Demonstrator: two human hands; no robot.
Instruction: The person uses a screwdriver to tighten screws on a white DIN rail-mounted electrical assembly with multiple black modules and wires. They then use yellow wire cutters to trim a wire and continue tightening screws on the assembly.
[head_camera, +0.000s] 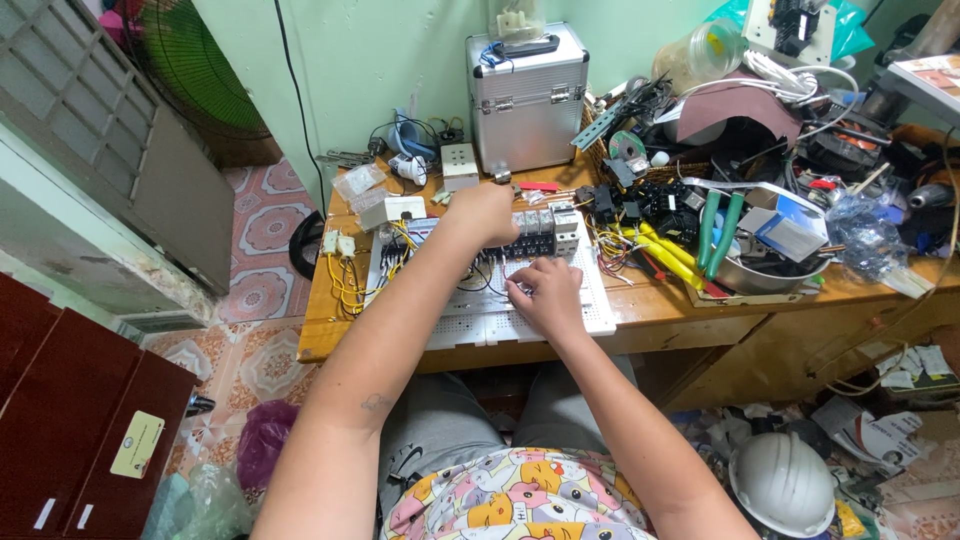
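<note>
Head cam looking down: white perforated panel (560, 318) on the wooden desk (650, 310) – right hand (547, 292) pinching a thin wire on it, left hand (484, 213) closed over the row of breakers (545, 225) just above. Silver case (527, 95) sits beyond, green pliers (718, 232) off right.

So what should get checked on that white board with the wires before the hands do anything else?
1. Left hand on the grey blocks at the panel's back: ok; its grip is hidden.
2. Right hand on the white perforated panel: ok; fingers pinch something too small to tell.
3. Panel flat on the wooden desk: ok.
4. Yellow wires out of the hands' way: ok, bunched at the left.
5. Green-handled pliers nearby: ok.
6. Power off: cannot tell.
</note>
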